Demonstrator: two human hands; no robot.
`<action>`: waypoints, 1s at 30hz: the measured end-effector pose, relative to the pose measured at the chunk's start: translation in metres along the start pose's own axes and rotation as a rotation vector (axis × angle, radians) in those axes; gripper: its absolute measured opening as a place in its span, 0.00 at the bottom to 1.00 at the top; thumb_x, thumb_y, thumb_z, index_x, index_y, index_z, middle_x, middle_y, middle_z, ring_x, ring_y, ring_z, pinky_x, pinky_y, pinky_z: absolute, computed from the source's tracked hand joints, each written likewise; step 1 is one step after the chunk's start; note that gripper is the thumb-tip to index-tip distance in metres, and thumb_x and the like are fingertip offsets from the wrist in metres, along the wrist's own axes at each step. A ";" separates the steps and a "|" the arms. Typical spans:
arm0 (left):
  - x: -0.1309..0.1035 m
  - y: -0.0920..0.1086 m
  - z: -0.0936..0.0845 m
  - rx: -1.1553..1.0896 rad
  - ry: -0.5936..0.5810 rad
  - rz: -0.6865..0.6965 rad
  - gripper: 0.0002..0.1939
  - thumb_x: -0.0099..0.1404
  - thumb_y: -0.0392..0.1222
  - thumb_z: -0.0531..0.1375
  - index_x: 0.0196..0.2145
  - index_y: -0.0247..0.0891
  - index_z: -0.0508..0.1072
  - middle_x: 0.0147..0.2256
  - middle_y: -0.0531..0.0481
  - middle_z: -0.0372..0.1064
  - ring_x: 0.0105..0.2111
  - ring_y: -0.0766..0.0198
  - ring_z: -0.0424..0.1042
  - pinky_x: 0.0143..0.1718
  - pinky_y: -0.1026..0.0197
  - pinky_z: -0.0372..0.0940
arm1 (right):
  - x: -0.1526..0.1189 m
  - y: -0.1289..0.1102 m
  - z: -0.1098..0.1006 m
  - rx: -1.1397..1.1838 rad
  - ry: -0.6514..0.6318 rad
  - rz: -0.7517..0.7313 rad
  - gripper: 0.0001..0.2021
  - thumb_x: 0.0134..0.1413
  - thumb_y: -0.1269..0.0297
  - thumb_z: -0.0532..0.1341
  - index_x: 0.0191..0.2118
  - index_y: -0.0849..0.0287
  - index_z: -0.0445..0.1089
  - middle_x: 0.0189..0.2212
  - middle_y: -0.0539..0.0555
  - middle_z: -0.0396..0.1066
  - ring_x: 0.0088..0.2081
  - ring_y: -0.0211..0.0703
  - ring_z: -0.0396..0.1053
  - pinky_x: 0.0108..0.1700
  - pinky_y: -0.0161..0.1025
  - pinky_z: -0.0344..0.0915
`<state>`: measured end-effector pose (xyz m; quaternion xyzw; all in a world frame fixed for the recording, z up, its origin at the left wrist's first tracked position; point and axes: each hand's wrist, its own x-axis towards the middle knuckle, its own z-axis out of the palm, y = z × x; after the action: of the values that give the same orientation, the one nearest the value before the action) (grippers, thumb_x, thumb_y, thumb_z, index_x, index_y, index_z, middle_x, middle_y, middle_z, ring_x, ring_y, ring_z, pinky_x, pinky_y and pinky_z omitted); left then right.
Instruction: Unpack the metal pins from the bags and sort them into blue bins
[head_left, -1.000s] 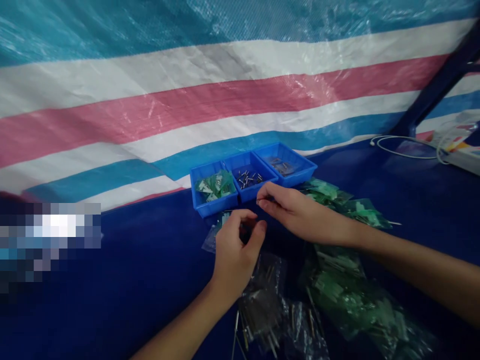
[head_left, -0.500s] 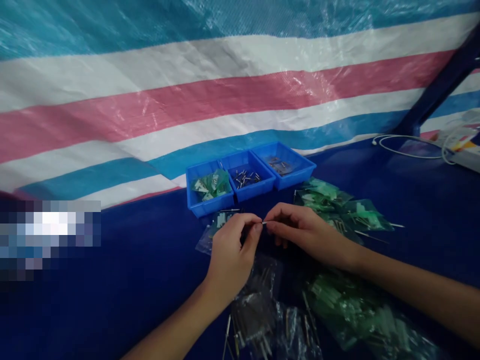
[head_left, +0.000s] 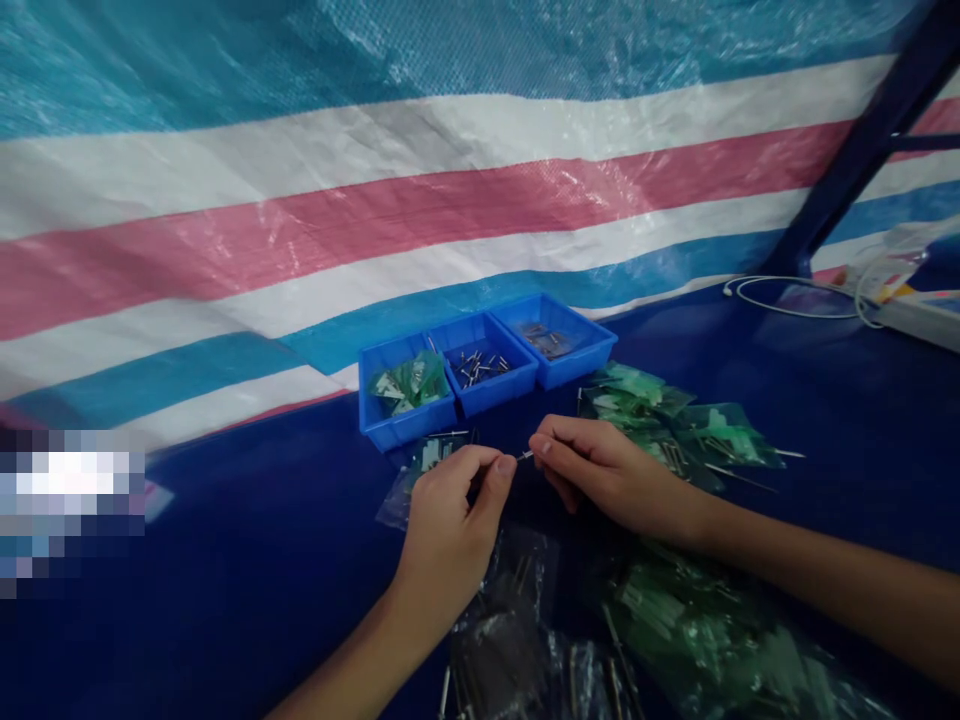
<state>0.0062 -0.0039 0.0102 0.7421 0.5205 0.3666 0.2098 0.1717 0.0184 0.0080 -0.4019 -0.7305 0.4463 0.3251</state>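
Observation:
A thin, silvery metal pin [head_left: 524, 456] spans the small gap between my two hands. My left hand [head_left: 454, 515] pinches its left end between thumb and forefinger. My right hand [head_left: 611, 465] is closed at the other end, its thumb and forefinger pressed together on the pin. Most of the pin is hidden by the fingertips. Behind my left hand lies a clear bag [head_left: 397, 500] with pale pieces and pins. Close behind my right hand are green plastic bags [head_left: 637, 395] holding thin metal rods.
Three blue bins stand in a row: the left bin [head_left: 386, 435] holds green packets, the middle bin [head_left: 501, 392] loose pins, the right bin [head_left: 581, 372] a clear bag. More bags [head_left: 705, 620] cover the near table. A white cable [head_left: 795, 312] lies far right. Striped sheeting [head_left: 450, 210] hangs behind.
My hands have drawn slightly apart, so more of the pin shows between them. The camera view has shifted a little.

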 end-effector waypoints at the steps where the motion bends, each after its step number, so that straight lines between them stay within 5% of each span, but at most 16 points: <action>1: 0.000 0.000 0.000 -0.002 -0.003 -0.006 0.14 0.64 0.43 0.51 0.24 0.37 0.69 0.20 0.53 0.66 0.21 0.66 0.66 0.22 0.65 0.57 | 0.000 0.000 0.000 -0.010 -0.020 0.000 0.18 0.61 0.58 0.48 0.22 0.59 0.58 0.15 0.46 0.58 0.19 0.32 0.56 0.23 0.31 0.54; 10: -0.002 -0.001 0.000 -0.032 0.005 -0.031 0.19 0.64 0.47 0.51 0.19 0.37 0.67 0.16 0.55 0.63 0.18 0.68 0.63 0.20 0.65 0.54 | -0.002 0.002 0.000 0.053 -0.047 0.012 0.20 0.58 0.51 0.49 0.22 0.59 0.57 0.15 0.46 0.59 0.19 0.32 0.56 0.22 0.32 0.52; 18: -0.001 0.000 0.000 -0.111 -0.002 -0.077 0.08 0.61 0.41 0.56 0.27 0.38 0.71 0.22 0.54 0.69 0.22 0.66 0.67 0.23 0.65 0.58 | 0.000 0.006 0.004 0.220 -0.060 0.060 0.13 0.56 0.53 0.53 0.34 0.59 0.59 0.16 0.43 0.57 0.17 0.31 0.56 0.19 0.30 0.53; 30: -0.002 -0.002 0.001 -0.091 -0.078 0.004 0.06 0.61 0.39 0.56 0.28 0.39 0.70 0.23 0.56 0.69 0.22 0.68 0.65 0.23 0.66 0.57 | -0.004 0.005 0.004 -0.018 -0.008 -0.038 0.12 0.58 0.59 0.52 0.27 0.59 0.63 0.16 0.46 0.60 0.19 0.32 0.58 0.20 0.30 0.53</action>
<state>0.0051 -0.0050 0.0076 0.7465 0.4933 0.3612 0.2626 0.1716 0.0150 0.0016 -0.3893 -0.7432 0.4350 0.3270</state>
